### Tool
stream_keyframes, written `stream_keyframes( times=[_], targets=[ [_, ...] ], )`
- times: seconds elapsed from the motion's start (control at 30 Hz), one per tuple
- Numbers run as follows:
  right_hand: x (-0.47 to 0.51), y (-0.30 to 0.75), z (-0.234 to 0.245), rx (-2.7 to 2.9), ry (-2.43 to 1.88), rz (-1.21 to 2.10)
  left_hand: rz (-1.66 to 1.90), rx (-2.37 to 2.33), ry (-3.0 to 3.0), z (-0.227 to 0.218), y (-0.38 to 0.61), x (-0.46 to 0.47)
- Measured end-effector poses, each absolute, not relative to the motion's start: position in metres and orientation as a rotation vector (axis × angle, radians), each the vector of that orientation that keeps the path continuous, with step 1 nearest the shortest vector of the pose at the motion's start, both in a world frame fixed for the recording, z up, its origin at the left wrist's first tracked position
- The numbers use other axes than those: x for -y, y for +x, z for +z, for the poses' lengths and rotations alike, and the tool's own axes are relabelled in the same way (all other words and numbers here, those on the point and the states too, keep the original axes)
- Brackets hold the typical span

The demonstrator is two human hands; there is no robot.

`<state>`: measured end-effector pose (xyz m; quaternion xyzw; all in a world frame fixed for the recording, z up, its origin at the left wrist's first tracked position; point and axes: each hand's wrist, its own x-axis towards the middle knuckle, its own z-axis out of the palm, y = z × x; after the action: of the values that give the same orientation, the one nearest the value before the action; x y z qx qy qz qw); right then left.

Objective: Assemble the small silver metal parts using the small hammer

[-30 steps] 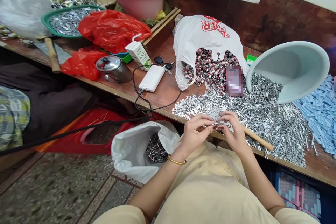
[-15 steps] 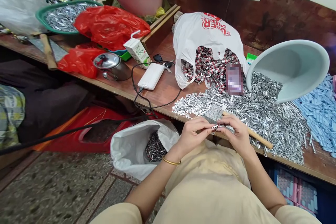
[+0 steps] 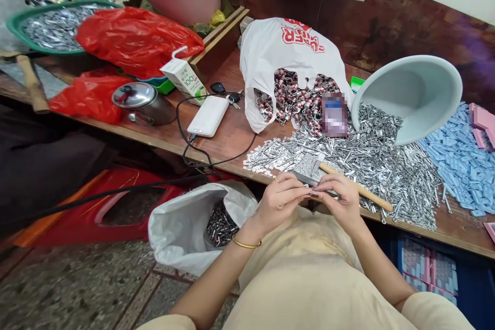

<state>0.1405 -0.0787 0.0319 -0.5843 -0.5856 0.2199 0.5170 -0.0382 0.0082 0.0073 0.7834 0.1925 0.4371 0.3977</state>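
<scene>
My left hand (image 3: pixel 280 198) and my right hand (image 3: pixel 339 200) meet at the table's front edge. Both are closed in a pinch, thumbs and fingertips together, on a small shiny metal piece (image 3: pixel 311 191) mostly hidden by the fingers. Its exact kind is too small to tell. Just beyond the fingertips lies a dark flat metal bar (image 3: pixel 301 179). A hammer with a wooden handle (image 3: pixel 367 196) rests on the heap of small silvery metal parts (image 3: pixel 406 180), right behind my right hand.
A white plastic bag (image 3: pixel 294 49) spills red-and-silver pieces with rings. A grey basin (image 3: pixel 429 98) leans on the heap, near blue pieces (image 3: pixel 456 165). Left stand a power bank (image 3: pixel 209 116) with a cable, a drink carton (image 3: pixel 183 80) and a steel mug (image 3: pixel 141 103). Below hangs an open white sack (image 3: pixel 178 227).
The view has turned slightly right, so the table's things sit further left. My fingers have shifted slightly around the small piece, which now shows less. Both hands stay pinched together.
</scene>
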Motion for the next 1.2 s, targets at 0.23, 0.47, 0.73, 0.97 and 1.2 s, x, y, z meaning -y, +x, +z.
stream_keyframes(
  times=[0.23, 0.47, 0.73, 0.97, 1.2],
  targets=[
    [0.076, 0.129, 0.003, 1.053, -1.453, 0.663, 1.069, -0.723, 1.422, -0.006, -0.014, 0.026],
    [0.068, 0.218, -0.001, 1.375, -1.745, 0.509, 0.869, -0.826, 1.252, -0.022, -0.021, 0.003],
    [0.055, 0.324, -0.027, 1.732, -2.158, 0.091, 0.768, -0.957, 1.0, -0.031, -0.032, -0.025],
    [0.061, 0.318, -0.033, 1.783, -2.166, -0.052, 0.698, -0.945, 1.007, -0.032, -0.041, -0.034],
    [0.063, 0.285, -0.012, 1.297, -1.99, 0.229, 0.552, -0.98, 1.077, -0.034, -0.055, -0.065]
  ],
)
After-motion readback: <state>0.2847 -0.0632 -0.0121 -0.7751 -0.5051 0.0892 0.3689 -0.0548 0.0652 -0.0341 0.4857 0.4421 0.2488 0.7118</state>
